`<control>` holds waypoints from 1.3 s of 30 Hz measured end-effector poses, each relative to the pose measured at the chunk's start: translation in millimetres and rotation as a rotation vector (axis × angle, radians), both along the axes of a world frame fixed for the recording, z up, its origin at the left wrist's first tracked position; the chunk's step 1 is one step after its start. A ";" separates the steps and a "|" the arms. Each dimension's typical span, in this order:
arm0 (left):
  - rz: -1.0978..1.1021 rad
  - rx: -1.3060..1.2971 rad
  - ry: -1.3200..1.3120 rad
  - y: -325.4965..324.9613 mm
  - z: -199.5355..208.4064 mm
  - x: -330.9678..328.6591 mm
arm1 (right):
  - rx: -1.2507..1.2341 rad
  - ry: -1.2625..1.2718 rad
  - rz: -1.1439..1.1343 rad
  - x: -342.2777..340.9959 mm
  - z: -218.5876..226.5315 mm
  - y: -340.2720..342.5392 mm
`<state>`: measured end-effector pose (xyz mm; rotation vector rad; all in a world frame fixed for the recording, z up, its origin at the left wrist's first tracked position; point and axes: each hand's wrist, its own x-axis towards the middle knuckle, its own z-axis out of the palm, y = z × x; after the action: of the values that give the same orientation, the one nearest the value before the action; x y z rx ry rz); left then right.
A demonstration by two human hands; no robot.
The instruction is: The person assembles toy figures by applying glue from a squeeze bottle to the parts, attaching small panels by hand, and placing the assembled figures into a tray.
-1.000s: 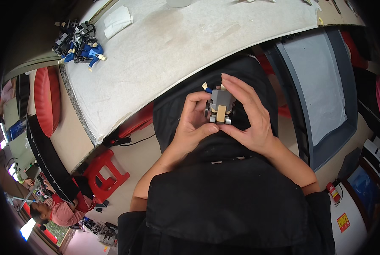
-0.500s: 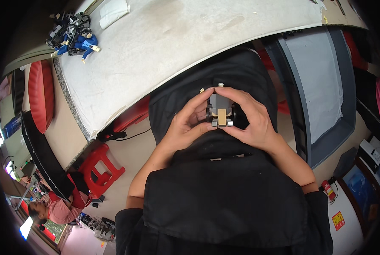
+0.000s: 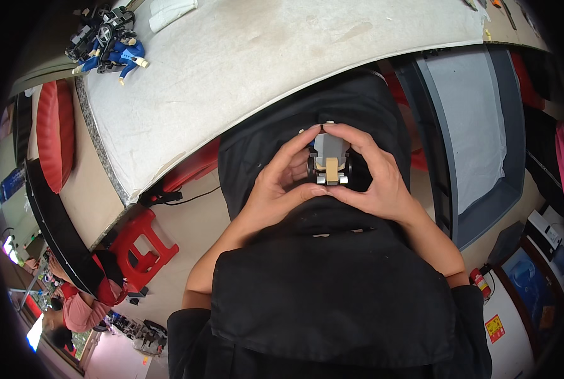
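Over my dark lap, I hold a small toy vehicle [image 3: 330, 149] between both hands. It has a grey body, a tan block at the near end, silver parts below that and black wheels at its sides. My left hand [image 3: 286, 169] curves around its left side, fingertips at the far end and thumb at the near end. My right hand [image 3: 375, 170] closes around the right side in the same way. The fingertips of both hands meet or nearly meet at the far end, and the thumbs at the near end. Its underside is hidden.
A white-covered table [image 3: 250, 57] spans the far side, with toy figures in blue [image 3: 129, 58] and black toy parts [image 3: 105, 31] at its far left. A grey tray [image 3: 512, 139] lies at right. A red stool [image 3: 144, 249] stands at left; another person [image 3: 83, 312] sits lower left.
The toy vehicle has tilted slightly, so more of its grey top and the black wheels shows. Both hands keep their hold in nearly the same place. The surroundings shift slightly with my head.
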<state>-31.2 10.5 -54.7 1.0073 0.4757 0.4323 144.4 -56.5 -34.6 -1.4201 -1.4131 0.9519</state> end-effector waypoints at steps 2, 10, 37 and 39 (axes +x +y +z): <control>-0.019 -0.026 0.008 1.5 2.4 -0.2 | -0.010 0.017 0.001 0.0 -1.2 -0.5; -0.021 -0.025 0.082 0.2 9.8 1.0 | -0.116 0.239 0.007 3.5 -8.9 -3.6; 0.038 -0.561 0.057 3.3 24.7 22.7 | 0.121 -0.192 -0.102 -15.8 -10.4 6.2; 0.034 -0.555 0.046 2.8 28.9 22.0 | 0.157 -0.198 -0.103 -15.4 -8.8 6.3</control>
<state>-9.2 13.3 -25.8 0.4739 0.6127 0.2829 129.0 -50.2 -43.3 -1.4842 -1.5077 0.6348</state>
